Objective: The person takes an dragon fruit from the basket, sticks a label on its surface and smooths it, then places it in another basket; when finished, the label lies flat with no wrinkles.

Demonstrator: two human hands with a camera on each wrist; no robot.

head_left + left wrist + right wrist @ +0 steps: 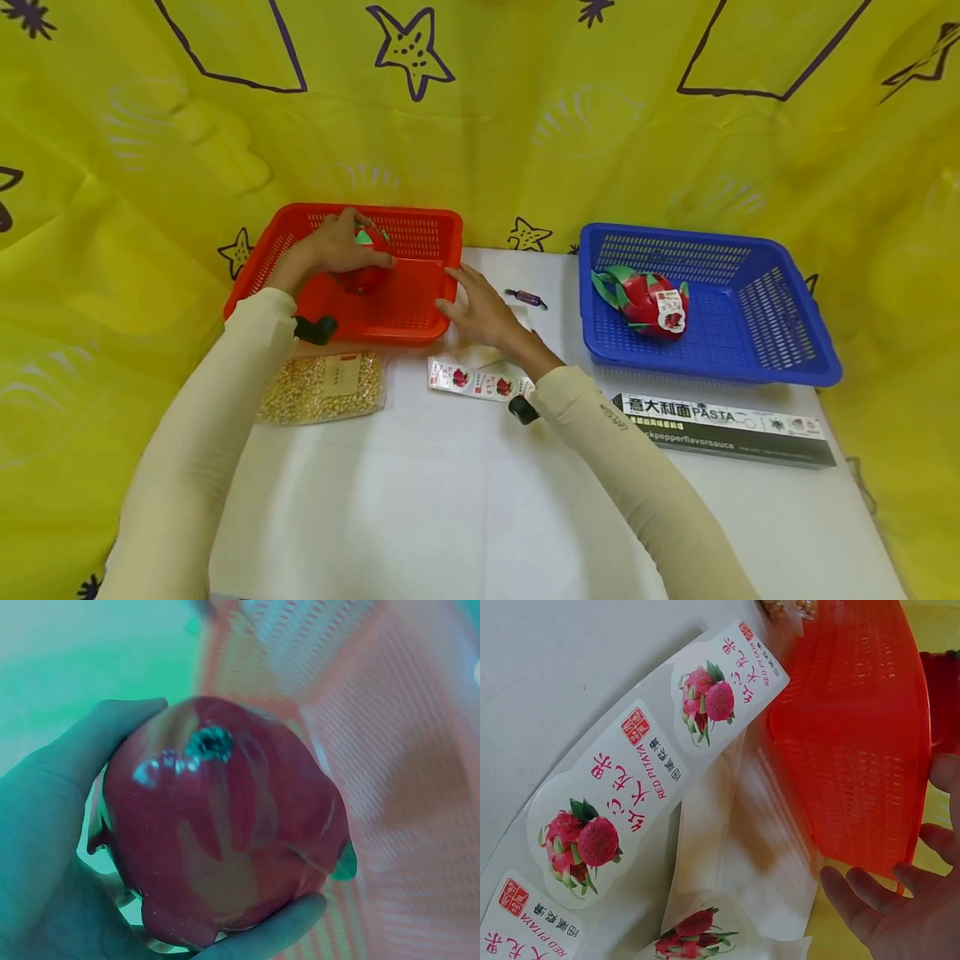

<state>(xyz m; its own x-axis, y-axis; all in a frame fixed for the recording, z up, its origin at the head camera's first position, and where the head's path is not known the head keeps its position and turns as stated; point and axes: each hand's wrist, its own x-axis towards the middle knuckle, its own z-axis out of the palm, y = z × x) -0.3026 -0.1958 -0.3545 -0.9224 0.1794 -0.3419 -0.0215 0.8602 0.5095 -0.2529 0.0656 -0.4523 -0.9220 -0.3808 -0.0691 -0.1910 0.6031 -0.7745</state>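
Gripping a seemingly unstickered dragon fruit (217,817), the left hand (333,250) occupies the red basket (405,307); the right hand (483,312) spreads loosely. Blue basket's (720,325) stickered pitaya (643,302) looks done.

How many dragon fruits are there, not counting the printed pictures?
2: one dragon fruit is in the left hand at the red basket; the other dragon fruit lies in the blue basket.

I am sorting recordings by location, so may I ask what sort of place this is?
Probably a screened-off tabletop workspace; the wider room is not visible. Yellow patterned cloth hangs behind and beside a white table, where a strip of fruit stickers lies near a red basket.
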